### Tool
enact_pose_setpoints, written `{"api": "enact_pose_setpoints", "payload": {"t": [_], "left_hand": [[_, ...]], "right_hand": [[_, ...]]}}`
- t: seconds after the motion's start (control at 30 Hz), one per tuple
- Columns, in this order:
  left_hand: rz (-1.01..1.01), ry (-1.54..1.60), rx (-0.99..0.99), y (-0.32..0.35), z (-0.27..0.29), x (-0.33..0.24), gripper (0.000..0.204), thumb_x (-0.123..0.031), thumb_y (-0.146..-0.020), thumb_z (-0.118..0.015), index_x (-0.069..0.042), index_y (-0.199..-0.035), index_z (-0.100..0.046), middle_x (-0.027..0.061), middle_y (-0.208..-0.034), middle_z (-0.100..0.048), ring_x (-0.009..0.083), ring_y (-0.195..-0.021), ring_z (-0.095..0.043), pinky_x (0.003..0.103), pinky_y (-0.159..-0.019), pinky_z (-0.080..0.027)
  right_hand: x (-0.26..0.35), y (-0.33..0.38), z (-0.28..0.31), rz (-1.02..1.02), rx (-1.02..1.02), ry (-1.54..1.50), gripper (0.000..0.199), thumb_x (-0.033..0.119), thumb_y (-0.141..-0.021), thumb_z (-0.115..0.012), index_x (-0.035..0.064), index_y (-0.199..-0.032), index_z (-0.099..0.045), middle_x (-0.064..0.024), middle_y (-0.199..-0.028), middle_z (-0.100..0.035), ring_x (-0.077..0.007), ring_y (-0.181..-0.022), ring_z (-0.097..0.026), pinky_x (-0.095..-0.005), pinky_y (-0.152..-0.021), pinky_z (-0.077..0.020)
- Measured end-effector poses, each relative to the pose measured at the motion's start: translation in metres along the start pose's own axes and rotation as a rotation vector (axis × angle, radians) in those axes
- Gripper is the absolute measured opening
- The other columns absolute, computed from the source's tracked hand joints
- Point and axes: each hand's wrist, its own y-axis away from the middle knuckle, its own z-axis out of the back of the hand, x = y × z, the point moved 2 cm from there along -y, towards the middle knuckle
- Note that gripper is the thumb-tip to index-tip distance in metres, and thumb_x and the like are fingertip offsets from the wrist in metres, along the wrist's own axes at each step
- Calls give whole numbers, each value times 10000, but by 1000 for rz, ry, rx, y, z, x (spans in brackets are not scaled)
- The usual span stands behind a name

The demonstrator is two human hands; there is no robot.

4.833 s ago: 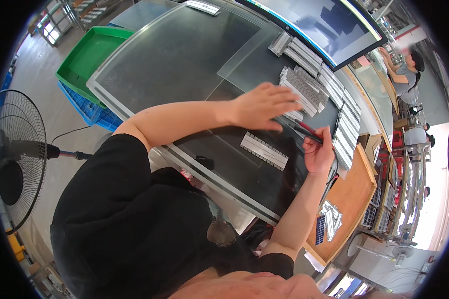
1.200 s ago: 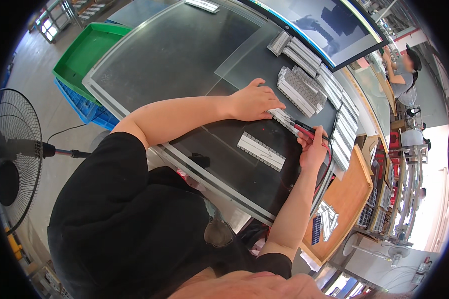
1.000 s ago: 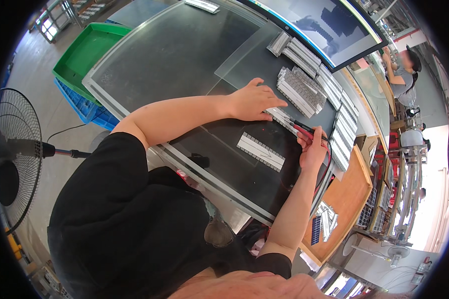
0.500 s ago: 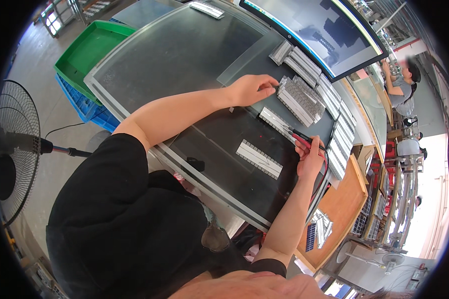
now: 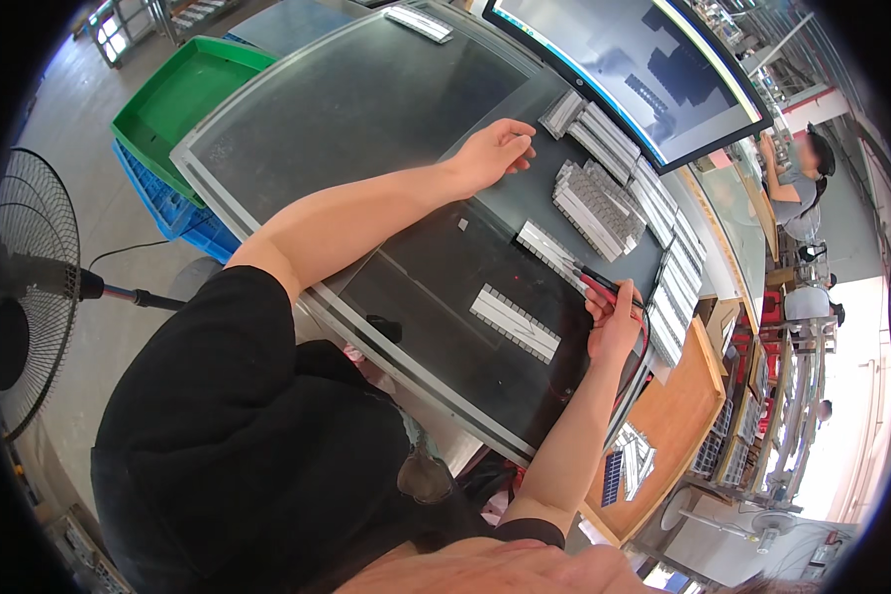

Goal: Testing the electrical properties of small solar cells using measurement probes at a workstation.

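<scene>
My right hand (image 5: pixel 614 322) grips a red and black probe (image 5: pixel 597 281) whose tip touches the end of a long grey metal strip (image 5: pixel 548 253) lying on the dark glass table (image 5: pixel 386 129). A second grey strip (image 5: pixel 515 323) lies nearer to me. My left hand (image 5: pixel 493 150) is stretched out over the table, fingers curled and empty, close to a stack of grey strips (image 5: pixel 596 206).
More stacked grey strips (image 5: pixel 663 287) line the table's right edge below a large monitor (image 5: pixel 634 69). A wooden board (image 5: pixel 668 426) lies lower right. Green and blue trays (image 5: pixel 173 109) stand at the left, a fan (image 5: pixel 15 297) beside me. Another person (image 5: pixel 792 183) works far right.
My left hand has let go of the strip under the probe and moved up and away toward the stack. My right hand stays with the probe on the strip.
</scene>
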Motion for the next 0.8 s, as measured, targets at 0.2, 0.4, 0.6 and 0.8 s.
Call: {"api": "enact_pose_setpoints", "payload": {"t": [0.2,0.4,0.6,0.8], "left_hand": [[-730,-943,307,27,-25,9,422,-319,-781,-581,-60,-1104,-500,86,-1030,-549,232,-934,-516,331,-826,-388],[-878,-1279,583,49,-44,17,294,-315,-747,-594,-143,-985,-570,-16,-1040,-558,147,-1009,-452,312,-815,-350],[-887,-1297,591,50,-45,16,198,-246,-766,-558,-138,-930,-585,-58,-976,-582,120,-945,-474,296,-778,-357],[-906,-1444,621,53,-51,12,199,-153,-763,-494,-114,-937,-582,-41,-957,-583,137,-916,-493,295,-792,-368]], "right_hand": [[0,-2,0,-1,-1,-1,278,282,-868,-502,8,-909,-481,-137,-736,-598,-202,-610,-620,-239,-479,-499],[-1,-2,0,-4,-5,-5,275,280,-865,-507,9,-903,-484,-133,-733,-596,-202,-608,-621,-238,-478,-499],[-1,-1,2,-4,-9,1,268,272,-867,-505,7,-904,-483,-129,-730,-594,-199,-611,-621,-237,-480,-499],[0,0,-2,-1,-10,-2,230,245,-869,-502,19,-910,-488,-115,-739,-596,-201,-610,-625,-232,-472,-501]]}}
